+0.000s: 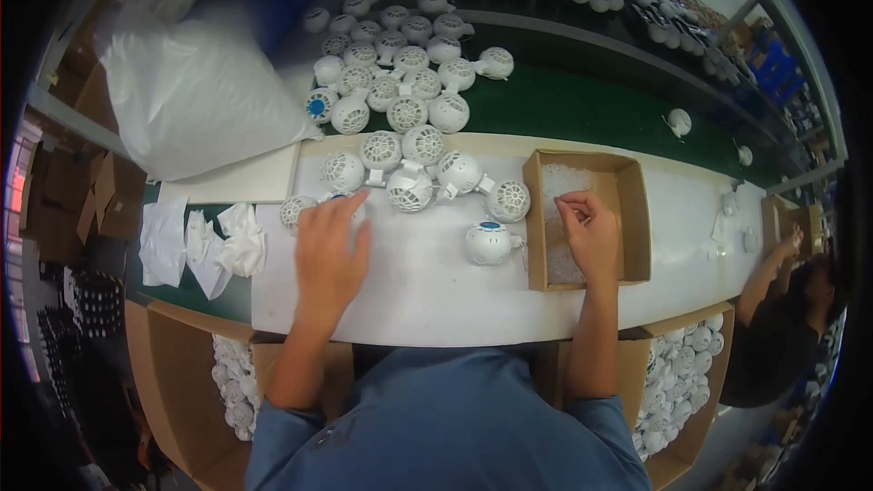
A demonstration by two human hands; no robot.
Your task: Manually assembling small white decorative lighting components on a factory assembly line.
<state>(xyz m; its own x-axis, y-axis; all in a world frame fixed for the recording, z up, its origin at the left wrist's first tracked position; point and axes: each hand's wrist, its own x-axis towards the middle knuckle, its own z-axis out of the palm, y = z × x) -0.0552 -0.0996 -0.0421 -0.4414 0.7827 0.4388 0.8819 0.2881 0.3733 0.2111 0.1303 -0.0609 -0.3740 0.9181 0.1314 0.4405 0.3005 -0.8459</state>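
My left hand (330, 250) reaches over the white work surface with its fingers stretched out and apart. Its fingertips are at a white round housing (343, 172) with a slotted grille, in a loose cluster of similar pieces; whether they touch it I cannot tell. Over a shallow cardboard box (637, 218), my right hand (591, 229) has thumb and fingers pinched together; anything between them is too small to make out. Small clear plastic bits (562, 259) lie in the box's left part. Just left of the box sits a housing with a blue round spot (490, 244).
Many more housings (406, 113) crowd the green bench behind. A large white plastic bag (200, 100) stands at the left, above crumpled white wrappers (241, 241). Open cartons of white pieces (677, 382) flank me below the table. A co-worker (787, 336) is at the right.
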